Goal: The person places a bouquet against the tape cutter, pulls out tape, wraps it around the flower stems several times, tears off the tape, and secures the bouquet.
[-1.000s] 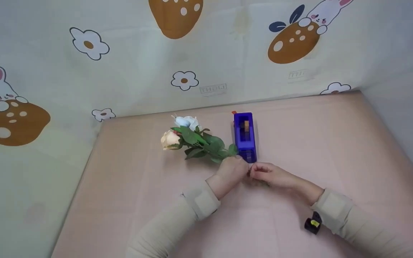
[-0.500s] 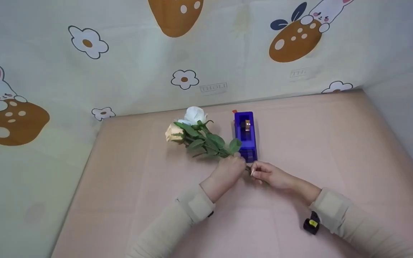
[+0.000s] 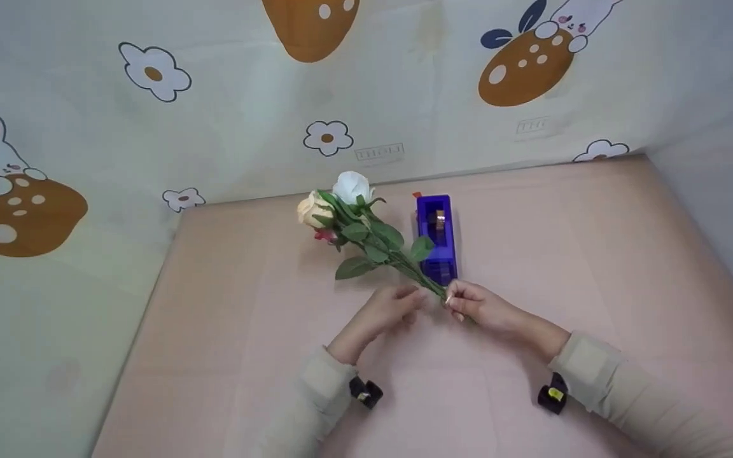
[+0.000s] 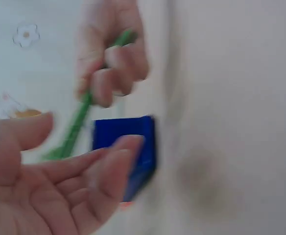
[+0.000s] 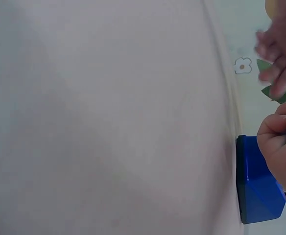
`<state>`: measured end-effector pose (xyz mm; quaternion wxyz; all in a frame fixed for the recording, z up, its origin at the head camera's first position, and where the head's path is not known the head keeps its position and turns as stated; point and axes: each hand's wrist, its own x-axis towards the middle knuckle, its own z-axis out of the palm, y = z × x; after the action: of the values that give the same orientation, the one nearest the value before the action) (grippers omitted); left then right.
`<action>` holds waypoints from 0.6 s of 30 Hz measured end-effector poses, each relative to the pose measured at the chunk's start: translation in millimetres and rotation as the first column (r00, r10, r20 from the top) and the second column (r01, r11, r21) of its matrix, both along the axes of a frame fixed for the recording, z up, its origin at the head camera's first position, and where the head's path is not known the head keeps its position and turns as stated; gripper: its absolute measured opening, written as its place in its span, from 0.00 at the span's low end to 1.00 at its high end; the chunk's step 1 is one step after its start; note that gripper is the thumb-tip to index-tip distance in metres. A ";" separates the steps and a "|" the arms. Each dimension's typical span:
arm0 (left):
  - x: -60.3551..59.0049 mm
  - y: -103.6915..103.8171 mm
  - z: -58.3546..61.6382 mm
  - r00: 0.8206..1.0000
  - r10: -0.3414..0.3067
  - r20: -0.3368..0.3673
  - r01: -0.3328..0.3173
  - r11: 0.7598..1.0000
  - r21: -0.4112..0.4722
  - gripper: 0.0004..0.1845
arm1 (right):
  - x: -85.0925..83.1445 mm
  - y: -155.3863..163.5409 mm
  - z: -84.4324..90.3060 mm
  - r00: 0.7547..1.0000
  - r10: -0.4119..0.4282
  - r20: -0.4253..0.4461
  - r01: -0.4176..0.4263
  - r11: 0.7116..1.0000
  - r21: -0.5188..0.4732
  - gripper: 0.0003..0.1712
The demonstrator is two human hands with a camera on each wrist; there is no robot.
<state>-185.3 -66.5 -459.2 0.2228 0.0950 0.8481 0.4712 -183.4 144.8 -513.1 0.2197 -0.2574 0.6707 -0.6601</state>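
At frame centre: blue tape dispenser [image 3: 436, 238] on pink table [image 3: 595, 286], just behind the stems.
Flowers: bunch of roses [image 3: 354, 219], heads toward upper left.
Right hand [image 3: 478, 306]: pinches the stems.
Left hand [image 3: 385, 312]: fingers spread, holding nothing, just beside the stems.

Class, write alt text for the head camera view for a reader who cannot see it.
A person's right hand pinches the stems of a small bunch of roses above a pink table, while the left hand is open beside it. A blue tape dispenser stands just behind.
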 end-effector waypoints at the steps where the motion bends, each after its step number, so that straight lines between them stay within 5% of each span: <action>1: -2.6 1.0 -6.1 0.996 0.067 0.056 -0.072 0.993 0.090 0.22 | -0.1 0.1 0.2 1.000 0.004 -0.002 -0.004 1.000 -0.017 0.12; 4: -7.8 7.1 -19.3 0.958 0.244 0.147 -0.278 0.915 0.293 0.24 | -0.6 -0.6 0.4 1.000 0.018 0.004 -0.017 0.999 -0.047 0.12; 7: -8.6 16.5 -26.3 0.925 0.336 0.177 -0.379 0.840 0.387 0.22 | -0.6 -1.7 0.6 1.000 0.026 0.017 -0.024 0.998 -0.064 0.13; 18: -7.5 40.7 -41.5 0.921 0.381 0.080 -0.361 0.759 0.542 0.15 | 0.2 0.3 4.6 1.000 0.006 0.009 -0.006 0.999 -0.040 0.14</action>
<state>-192.9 -25.8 -500.7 0.0738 -0.0069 0.6834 0.7263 -183.2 145.1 -508.5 0.2194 -0.2609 0.6557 -0.6737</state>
